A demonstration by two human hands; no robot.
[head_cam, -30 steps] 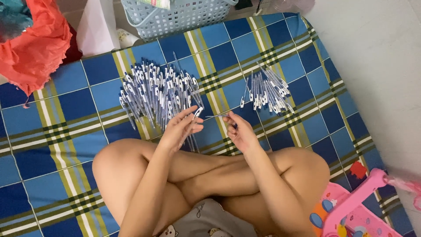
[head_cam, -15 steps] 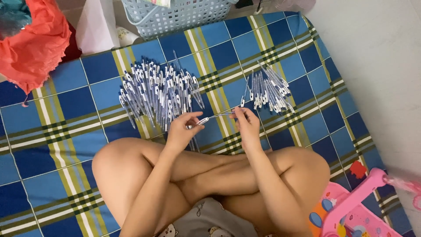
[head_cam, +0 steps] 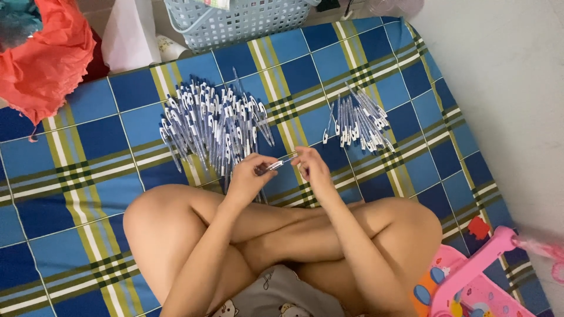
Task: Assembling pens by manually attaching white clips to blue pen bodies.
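Two hands, one pen.
Left hand [head_cam: 249, 176] and right hand [head_cam: 311, 167] each pinch an end of a pen [head_cam: 276, 165], fingers curled closed, above the blanket [head_cam: 88, 176].

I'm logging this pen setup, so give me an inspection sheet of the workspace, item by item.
Surface: blue, green and white checked mat on a pale floor.
Job's things: one clear pen held between both hands; large pen pile ahead left, smaller pen pile ahead right.
Clutter: red cloth, pale blue basket, pink toy.
Hands: left hand and right hand each grip an end of the pen.
Cables: nothing seen.
Surroundings: person sits cross-legged; white bag beside the basket.
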